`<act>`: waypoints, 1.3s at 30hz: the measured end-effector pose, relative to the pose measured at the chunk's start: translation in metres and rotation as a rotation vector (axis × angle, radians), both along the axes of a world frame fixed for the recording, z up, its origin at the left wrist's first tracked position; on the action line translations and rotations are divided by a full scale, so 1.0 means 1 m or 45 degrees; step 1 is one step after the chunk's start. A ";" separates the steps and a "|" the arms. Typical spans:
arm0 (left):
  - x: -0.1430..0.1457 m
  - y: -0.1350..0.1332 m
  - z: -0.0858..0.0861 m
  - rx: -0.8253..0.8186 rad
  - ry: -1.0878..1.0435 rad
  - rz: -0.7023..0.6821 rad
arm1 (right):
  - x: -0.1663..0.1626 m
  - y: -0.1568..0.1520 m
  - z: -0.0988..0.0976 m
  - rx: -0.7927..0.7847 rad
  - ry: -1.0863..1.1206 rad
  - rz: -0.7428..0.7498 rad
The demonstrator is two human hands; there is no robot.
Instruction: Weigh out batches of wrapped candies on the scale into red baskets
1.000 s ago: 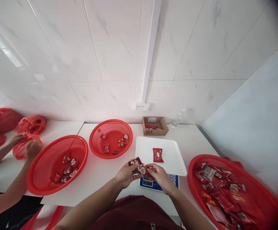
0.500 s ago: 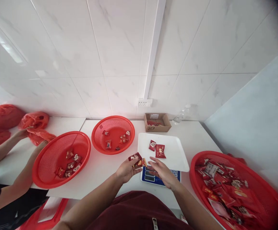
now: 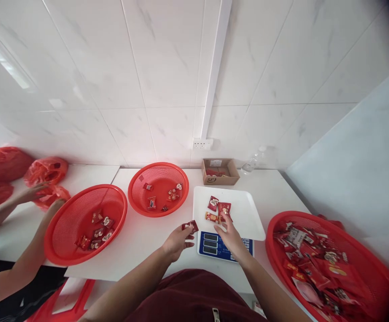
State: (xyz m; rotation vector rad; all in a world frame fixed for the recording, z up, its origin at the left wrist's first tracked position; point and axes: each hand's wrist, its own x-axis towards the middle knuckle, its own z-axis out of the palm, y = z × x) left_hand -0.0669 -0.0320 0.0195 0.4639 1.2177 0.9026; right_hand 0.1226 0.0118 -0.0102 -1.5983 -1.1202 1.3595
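The left hand (image 3: 177,240) is pinching a red candy packet (image 3: 190,226) beside the scale (image 3: 223,243), while the right hand (image 3: 230,235), fingers loosely apart, is touching packets (image 3: 218,209) lying on the white tray (image 3: 244,214).

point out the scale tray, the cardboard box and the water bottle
scale tray (image 3: 244,214), head view, bare right part of its white surface
cardboard box (image 3: 211,180), head view, its front wall
water bottle (image 3: 250,164), head view, middle of its clear body
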 end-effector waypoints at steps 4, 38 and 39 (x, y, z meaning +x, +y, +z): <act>0.005 -0.004 0.000 0.152 0.060 -0.193 | -0.009 -0.011 0.017 -0.093 0.076 0.347; -0.022 -0.027 -0.007 0.017 0.283 -0.285 | 0.030 0.017 -0.036 0.466 -0.900 0.366; -0.022 -0.028 -0.007 0.015 0.287 -0.291 | 0.024 0.017 -0.039 0.470 -0.926 0.432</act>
